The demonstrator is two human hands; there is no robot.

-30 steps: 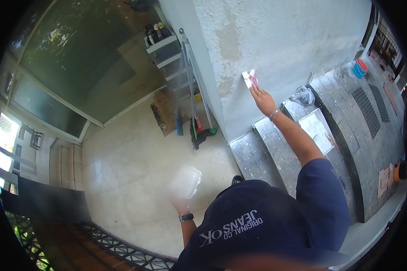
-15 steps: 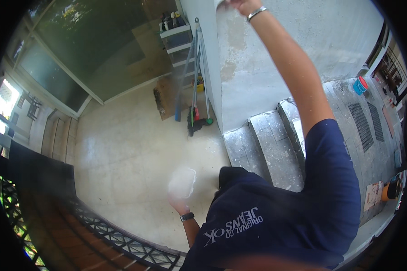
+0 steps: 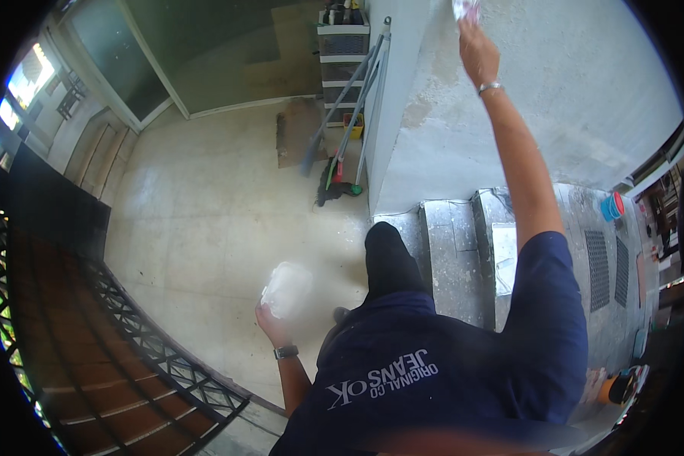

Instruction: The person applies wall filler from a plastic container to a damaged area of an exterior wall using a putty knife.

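Observation:
My left hand, with a dark watch on its wrist, grips the edge of a white tub. Something white fills the tub, and a haze blurs its outline. My right arm reaches up to the painted wall, which has peeling, stained patches. At its end my right hand, wearing a silver bracelet, is closed on a small white-and-pink tool against the wall. The top edge of the view cuts this tool off, so I cannot tell its kind.
Paint-spattered grey steps lie below the wall, with a white sheet on one. Long-handled brooms lean at the wall corner beside a drawer unit. A blue bucket stands far right. A dark metal railing runs along the left.
My view has shifted, and my leg now shows near the steps. The white tub has moved a little left with my left hand. My right hand sits farther right and lower, showing its tool.

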